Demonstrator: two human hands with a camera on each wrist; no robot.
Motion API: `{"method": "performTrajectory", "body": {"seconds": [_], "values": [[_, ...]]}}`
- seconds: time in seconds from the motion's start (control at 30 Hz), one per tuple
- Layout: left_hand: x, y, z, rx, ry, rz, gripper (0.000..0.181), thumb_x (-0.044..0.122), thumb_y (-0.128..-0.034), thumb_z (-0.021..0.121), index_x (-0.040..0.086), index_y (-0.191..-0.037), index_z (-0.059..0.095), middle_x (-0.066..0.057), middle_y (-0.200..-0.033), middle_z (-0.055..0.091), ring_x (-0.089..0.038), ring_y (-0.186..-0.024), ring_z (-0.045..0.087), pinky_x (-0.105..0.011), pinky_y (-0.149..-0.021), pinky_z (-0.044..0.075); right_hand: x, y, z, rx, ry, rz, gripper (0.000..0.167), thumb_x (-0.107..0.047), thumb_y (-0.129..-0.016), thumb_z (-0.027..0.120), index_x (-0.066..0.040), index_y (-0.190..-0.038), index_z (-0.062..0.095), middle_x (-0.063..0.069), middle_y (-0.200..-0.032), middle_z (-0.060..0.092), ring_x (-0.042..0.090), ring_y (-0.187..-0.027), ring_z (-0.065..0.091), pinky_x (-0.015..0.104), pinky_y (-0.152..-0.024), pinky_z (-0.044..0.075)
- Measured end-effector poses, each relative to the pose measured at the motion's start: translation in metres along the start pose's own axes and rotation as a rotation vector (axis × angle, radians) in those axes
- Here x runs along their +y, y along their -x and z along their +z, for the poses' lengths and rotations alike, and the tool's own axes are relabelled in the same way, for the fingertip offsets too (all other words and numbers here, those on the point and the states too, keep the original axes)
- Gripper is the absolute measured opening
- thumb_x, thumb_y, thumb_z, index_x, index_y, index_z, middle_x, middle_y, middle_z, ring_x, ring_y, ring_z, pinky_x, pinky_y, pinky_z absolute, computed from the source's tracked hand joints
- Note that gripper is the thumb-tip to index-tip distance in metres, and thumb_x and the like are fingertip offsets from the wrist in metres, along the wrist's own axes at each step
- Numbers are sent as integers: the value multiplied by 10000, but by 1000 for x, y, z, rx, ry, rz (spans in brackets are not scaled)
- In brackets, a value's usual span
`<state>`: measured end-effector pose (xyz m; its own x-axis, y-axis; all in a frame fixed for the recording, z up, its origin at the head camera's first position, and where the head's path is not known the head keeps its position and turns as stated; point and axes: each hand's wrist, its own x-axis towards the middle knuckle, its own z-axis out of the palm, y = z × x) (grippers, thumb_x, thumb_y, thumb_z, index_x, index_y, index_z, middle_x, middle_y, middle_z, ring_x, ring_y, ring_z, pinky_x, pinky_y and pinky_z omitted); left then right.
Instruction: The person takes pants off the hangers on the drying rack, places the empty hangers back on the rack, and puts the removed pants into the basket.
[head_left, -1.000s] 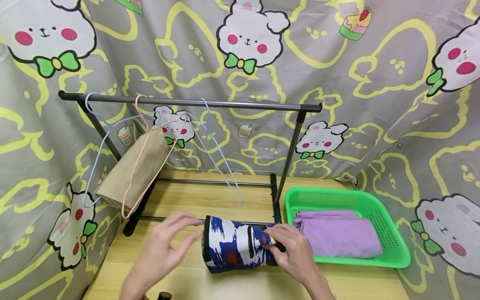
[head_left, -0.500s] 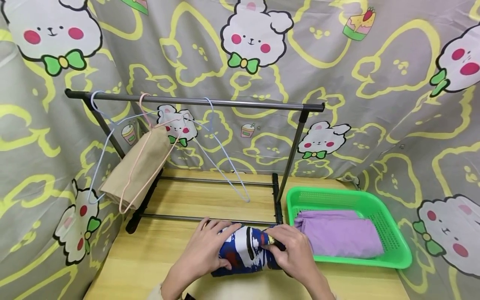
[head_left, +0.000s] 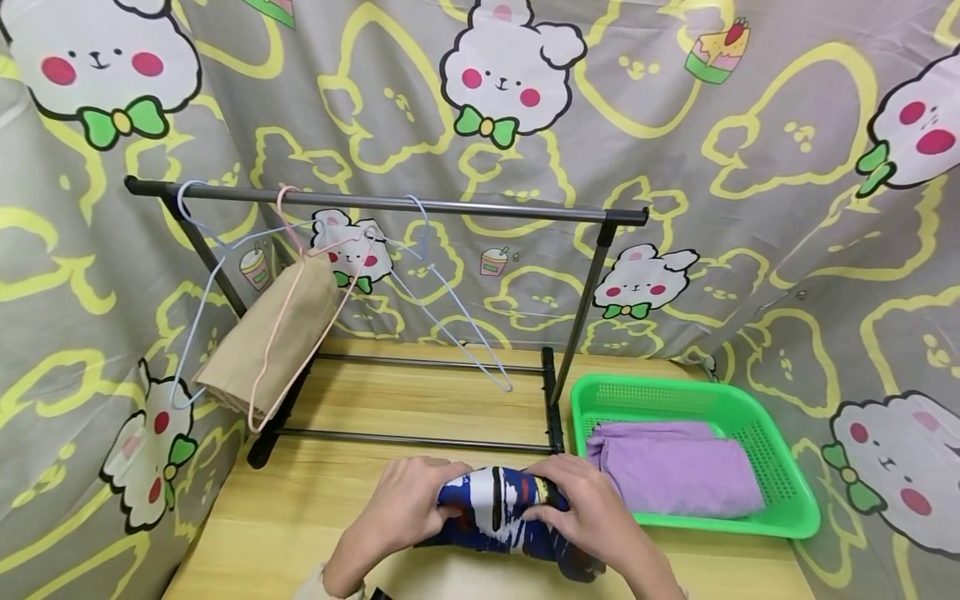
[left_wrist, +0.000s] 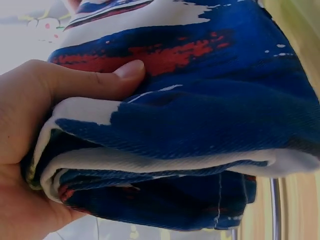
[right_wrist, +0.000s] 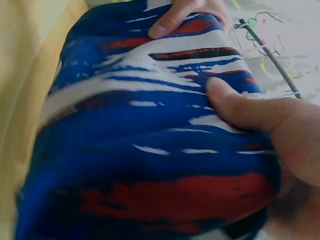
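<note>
A folded blue, white and red garment (head_left: 491, 521) is held between both hands at the front of the table. At its left end, my left hand (head_left: 405, 507) grips it, and the left wrist view shows the thumb on top and the folded layers (left_wrist: 165, 160) edge-on. My right hand (head_left: 588, 508) grips the right end, its thumb (right_wrist: 230, 100) lying on the upper face. Fingers behind the cloth are mostly hidden. Whether the garment is shorts or something else, I cannot tell.
Behind the hands stands a dark metal rack (head_left: 487, 208). Blue hangers (head_left: 457, 308) and a pink hanger (head_left: 285, 333) with folded tan cloth (head_left: 277, 333) hang from it. On the right sits a green basket (head_left: 798, 500) holding folded purple cloth (head_left: 675, 471). Patterned curtains (head_left: 525, 158) surround the wooden table (head_left: 247, 525).
My left hand has moved right and taken hold of the garment's left end. The garment has bent, its middle raised between both hands. The right hand has kept its grip.
</note>
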<state>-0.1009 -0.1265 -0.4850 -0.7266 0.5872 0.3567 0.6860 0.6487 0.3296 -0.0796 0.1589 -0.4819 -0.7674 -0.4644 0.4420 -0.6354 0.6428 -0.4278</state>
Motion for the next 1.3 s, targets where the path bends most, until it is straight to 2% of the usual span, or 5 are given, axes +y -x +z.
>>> {"method": "performTrajectory", "body": {"seconds": [0.17, 0.3, 0.53, 0.83, 1.3], "values": [[5, -4, -1, -13, 5, 10, 432, 178, -644, 925, 296, -1023, 755, 161, -813, 698, -25, -672, 600, -222, -518, 401, 1, -2, -8, -284, 15, 83, 796, -357, -660, 979, -238, -1360, 618, 12, -1244, 693, 205, -1067, 671, 439, -794, 579], [10, -8, 1, -30, 0, 32, 434, 162, -642, 912, 298, -1025, 760, 167, -821, 702, -17, -662, 587, -212, -508, 383, 4, -1, -14, -376, 1, 61, 768, -211, -728, 944, -246, -1408, 587, -11, -1117, 737, 107, -900, 682, 336, -695, 561], [21, -27, 3, -70, 59, 33, 451, 336, -710, 942, 333, -1122, 760, 181, -948, 738, 2, -761, 636, -204, -552, 436, 17, 6, -42, -288, 27, -1, 654, -81, -733, 900, -206, -1332, 669, -30, -976, 767, -15, -712, 603, 280, -630, 537], [37, -65, 26, -140, 151, 96, 694, 325, -767, 930, 240, -1386, 629, 47, -1321, 670, -129, -1187, 624, -387, -1022, 487, 39, 9, -85, -145, 197, -42, 719, 68, -637, 847, -193, -1293, 709, 29, -1017, 771, -78, -547, 362, 163, -457, 310], [72, -135, 43, -128, 140, 276, 657, 79, -850, 824, 205, -1450, 587, 46, -1327, 675, -62, -1154, 629, -213, -965, 478, 79, 37, -137, -39, 354, 6, 869, 94, -535, 781, -256, -1325, 690, 34, -1114, 756, 60, -693, 567, 254, -522, 434]]}}
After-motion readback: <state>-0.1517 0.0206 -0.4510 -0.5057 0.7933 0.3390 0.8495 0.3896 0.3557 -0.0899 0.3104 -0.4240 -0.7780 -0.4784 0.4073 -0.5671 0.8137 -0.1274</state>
